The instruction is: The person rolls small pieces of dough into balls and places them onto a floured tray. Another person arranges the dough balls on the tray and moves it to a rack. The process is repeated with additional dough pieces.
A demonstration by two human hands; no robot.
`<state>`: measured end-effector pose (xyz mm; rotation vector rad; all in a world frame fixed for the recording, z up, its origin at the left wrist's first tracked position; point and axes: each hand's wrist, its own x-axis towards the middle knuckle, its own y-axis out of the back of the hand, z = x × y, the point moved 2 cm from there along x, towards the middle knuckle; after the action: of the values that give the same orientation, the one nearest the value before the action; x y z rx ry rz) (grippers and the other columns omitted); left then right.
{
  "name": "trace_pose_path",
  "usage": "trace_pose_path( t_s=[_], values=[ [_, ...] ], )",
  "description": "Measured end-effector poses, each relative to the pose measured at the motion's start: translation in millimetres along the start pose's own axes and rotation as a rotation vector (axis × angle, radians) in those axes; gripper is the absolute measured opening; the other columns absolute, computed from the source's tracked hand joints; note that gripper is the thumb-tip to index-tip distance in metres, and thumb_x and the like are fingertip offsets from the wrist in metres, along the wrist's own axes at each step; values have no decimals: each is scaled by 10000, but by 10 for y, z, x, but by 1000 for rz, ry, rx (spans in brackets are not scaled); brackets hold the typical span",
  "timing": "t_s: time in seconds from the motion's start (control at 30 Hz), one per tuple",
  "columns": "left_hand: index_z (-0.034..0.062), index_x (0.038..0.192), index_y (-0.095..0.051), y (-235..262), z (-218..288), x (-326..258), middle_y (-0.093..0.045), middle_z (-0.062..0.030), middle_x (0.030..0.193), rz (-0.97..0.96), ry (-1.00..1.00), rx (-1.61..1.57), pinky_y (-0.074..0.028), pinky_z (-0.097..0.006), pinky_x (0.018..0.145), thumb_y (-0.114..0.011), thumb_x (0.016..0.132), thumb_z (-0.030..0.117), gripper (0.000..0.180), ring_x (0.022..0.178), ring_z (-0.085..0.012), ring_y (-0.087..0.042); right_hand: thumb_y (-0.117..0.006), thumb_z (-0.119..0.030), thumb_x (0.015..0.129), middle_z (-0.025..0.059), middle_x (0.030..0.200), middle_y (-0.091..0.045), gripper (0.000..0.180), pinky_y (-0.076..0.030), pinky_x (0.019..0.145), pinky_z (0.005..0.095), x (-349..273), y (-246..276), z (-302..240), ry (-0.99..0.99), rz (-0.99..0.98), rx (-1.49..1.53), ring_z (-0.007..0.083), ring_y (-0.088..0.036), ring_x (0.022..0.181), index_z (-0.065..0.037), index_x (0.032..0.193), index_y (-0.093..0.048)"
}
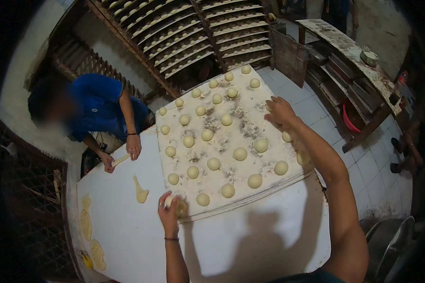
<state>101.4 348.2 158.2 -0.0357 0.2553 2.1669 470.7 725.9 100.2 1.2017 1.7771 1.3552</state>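
Dough ball touching left hand; board's corner.

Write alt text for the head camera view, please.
A person's left hand grips a dough ball at the near edge of a floured board covered in dough balls, while the right hand rests at its far side. A co-worker in blue rolls dough nearby.

One view only, from a camera worn on the head, looking steeply down on the white tabletop from close above. The fisheye lens bends straight edges and darkens the rim. The person's own forearms enter from the lower edge. Farther up the picture it takes in a rack, the tiled floor at right, and another person at left.
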Motion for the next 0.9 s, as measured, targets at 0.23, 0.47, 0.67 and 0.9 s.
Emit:
trace_pose_path(
  t_s=[0.23,0.47,0.67,0.9],
  values=[
    [-22,1067,-549,-2869,838,1132,-552,-192,1050,-321,-941,354,-454,-399,902,-712,800,85,330,997,-331,-563,-586,-225,930,171,1402,-465,462,-359,1066,382,-1257,812,71,-43,599,759,285,-448,1295,-33,1342,-502],
    [27,1362,-461,-3129,454,1353,-387,-238,1428,-215,-947,723,-222,-557,1106,-605,903,250,530,1349,-473,-275,-518,-140,972,112,1029,-640,258,-452,914,310,-3506,336,215,-477,494,980,189,-588,983,48,1121,-614],
    [17,1182,-554,-1263,-5,-460,-561,-169,1222,-216,-477,223,-383,-425,1025,-601,889,98,308,1189,-344,-490,-560,-108,951,61,958,-650,164,-470,821,269,-4458,-317,-469,-667,342,1064,149,-592,871,26,986,-647],
    [45,1166,-582,222,-1018,-2345,-610,-122,1164,-426,-126,288,-460,-369,949,-629,915,180,288,1089,-257,-584,-548,-63,938,110,1008,-635,160,-485,833,292,-3940,-261,-1898,-188,39,1141,166,-608,904,33,1035,-630]
  ],
)
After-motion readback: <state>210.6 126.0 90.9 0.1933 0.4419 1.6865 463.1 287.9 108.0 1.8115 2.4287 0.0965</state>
